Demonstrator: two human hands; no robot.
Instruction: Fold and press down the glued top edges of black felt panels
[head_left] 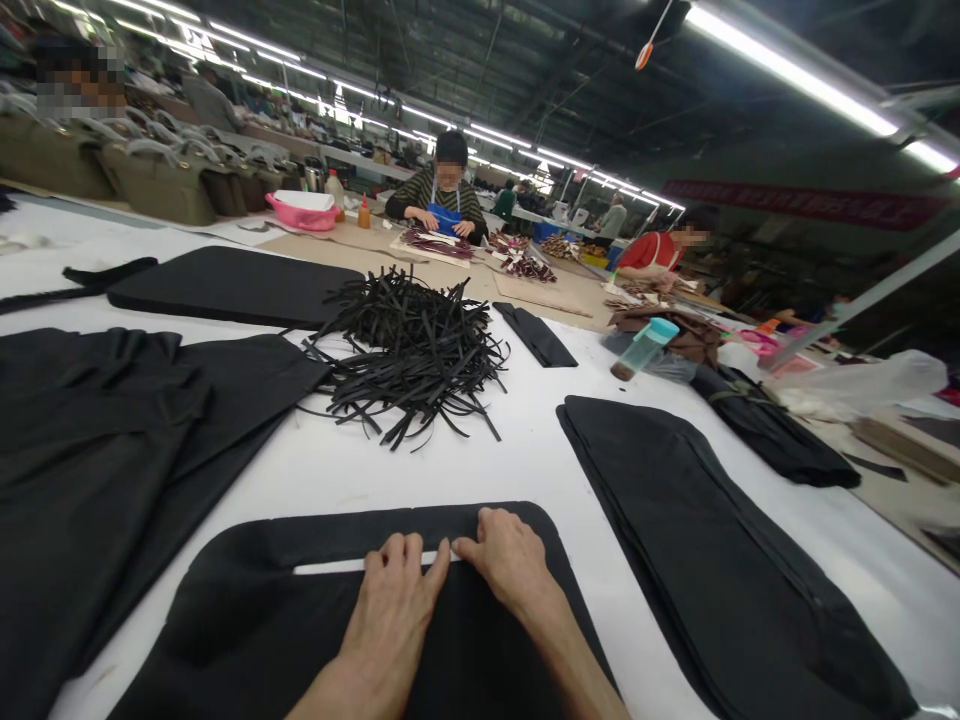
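Observation:
A black fabric panel [247, 620] with rounded corners lies flat in front of me. Along its upper part runs a narrow white band [326, 567]; whether it is a slit or a strip, I cannot tell. My left hand [397, 595] lies across this band, fingers bent and pressed together on the panel. Close beside it, my right hand [510, 560] is closed at the band's right end, its fingers curled on the fabric near the upper edge. The two thumbs almost meet. What the fingertips grip beneath them is hidden.
A heap of thin black strips [420, 350] sits beyond the panel. Black fabric pieces [97, 430] lie at left, stacked black panels [697, 540] at right. A black board [232, 285], a teal-lidded bottle [645, 348] and a pink basin [304, 212] stand farther back. Co-workers [442, 195] sit across the table.

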